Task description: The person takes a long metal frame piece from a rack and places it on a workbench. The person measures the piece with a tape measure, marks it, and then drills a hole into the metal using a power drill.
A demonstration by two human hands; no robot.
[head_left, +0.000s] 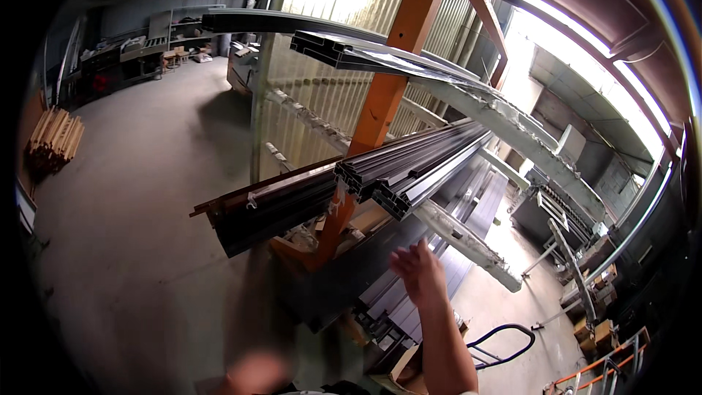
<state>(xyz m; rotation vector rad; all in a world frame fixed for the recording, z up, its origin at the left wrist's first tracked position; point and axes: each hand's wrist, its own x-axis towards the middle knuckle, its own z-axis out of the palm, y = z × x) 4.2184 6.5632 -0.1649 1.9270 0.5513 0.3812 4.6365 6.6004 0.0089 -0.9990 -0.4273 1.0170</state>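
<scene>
The right forearm rises from the near edge, right of centre, and leans slightly left toward its hand. The right hand (420, 272) is lifted with the wrist a little bent, the fingers loosely curled and pointing up and left. Its grip is slack, the fingertips apart. The left hand (257, 373) is low at the near edge, left of centre, and so blurred that I cannot tell whether its grip is apart or together.

The dark metal profiles (413, 155) lie lengthwise on the rack, their cut ends facing near and left, just beyond the right hand. They rest by a pale rack arm (472, 246) to the right of that hand; an orange post (379, 106) stands behind their ends. More long profiles (395, 57) lie on the level above.

A cardboard box (408, 371) stands open at the near edge, beside the right forearm; its contents are too hidden to tell. Smaller cardboard boxes (604, 335) sit on the right. Far left, a desk (135, 67) carries assorted items.
</scene>
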